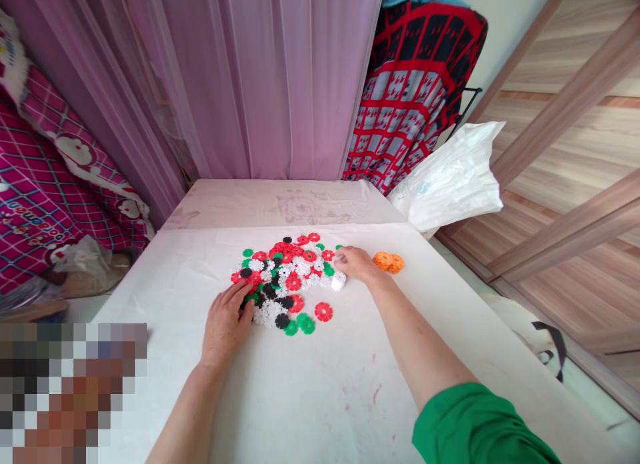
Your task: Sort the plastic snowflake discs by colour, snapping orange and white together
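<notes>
A loose pile of plastic snowflake discs (pixel 294 282) in red, green, black and white lies on the table, some overlapping. At its left edge rests my left hand (pixel 230 317), fingers stretched out and touching black and green discs. My right hand (pixel 353 263) is at the pile's right edge, its fingers bent together beside white discs (pixel 339 281). Whatever is between those fingertips is too small to make out. Just right of that hand sit a few orange snowflake discs (pixel 389 262), apart from the pile. Nearest me lie a red disc (pixel 323 311) and green discs (pixel 305 323).
A pale cloth covers the table (pixel 300 397). A white plastic bag (pixel 455 177) stands at its far right edge. Pink curtains (pixel 280 84) hang behind, and wooden doors (pixel 575 151) are to the right. A blurred patch (pixel 75 397) hides the lower left.
</notes>
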Tool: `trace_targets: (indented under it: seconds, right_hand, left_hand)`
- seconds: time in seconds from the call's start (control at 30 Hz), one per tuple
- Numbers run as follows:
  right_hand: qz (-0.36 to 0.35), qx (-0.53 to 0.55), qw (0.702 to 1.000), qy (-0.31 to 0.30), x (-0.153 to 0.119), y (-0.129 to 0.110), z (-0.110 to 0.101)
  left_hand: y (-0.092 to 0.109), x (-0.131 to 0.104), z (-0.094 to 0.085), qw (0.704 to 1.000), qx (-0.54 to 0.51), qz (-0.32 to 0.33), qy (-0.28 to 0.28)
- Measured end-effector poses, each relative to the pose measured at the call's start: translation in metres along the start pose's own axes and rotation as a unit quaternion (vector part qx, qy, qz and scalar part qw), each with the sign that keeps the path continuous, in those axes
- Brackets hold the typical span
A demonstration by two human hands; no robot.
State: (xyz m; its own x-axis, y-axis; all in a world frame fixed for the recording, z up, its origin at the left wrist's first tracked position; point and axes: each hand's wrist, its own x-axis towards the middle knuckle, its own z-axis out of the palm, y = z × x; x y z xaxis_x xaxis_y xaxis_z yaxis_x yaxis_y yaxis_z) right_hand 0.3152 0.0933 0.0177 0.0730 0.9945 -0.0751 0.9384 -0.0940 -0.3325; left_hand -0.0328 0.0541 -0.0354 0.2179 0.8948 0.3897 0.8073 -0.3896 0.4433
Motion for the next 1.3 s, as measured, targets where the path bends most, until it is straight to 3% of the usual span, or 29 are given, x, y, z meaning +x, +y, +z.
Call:
trace_targets:
  seconds: [0.23, 0.4, 0.83, 1.03, 1.3]
  right_hand:
    - [-0.032, 0.130, 0.991, 0.020, -0.035, 0.005, -0.015]
    - [-0.072, 0.117, 0.990, 0.025, -0.051, -0.002, -0.016]
    - [-0.073, 0.080, 0.994, 0.027, -0.059, -0.005, -0.014]
    - [-0.049, 0.032, 0.998, 0.015, -0.060, -0.016, -0.019]
    - [-0.061, -0.149, 0.987, -0.017, -0.050, -0.047, -0.017]
  left_hand:
    - [0.002, 0.001, 0.000, 1.000, 0.002, -0.004, 0.005]
    - [0.003, 0.001, 0.000, 1.000, 0.002, -0.002, 0.002]
    - [0.003, 0.001, 0.000, 1.000, 0.003, -0.004, -0.001]
    - [0.003, 0.001, 0.000, 1.000, 0.001, -0.008, 0.003]
    - [0.005, 0.001, -0.001, 1.000, -0.014, -0.007, 0.005]
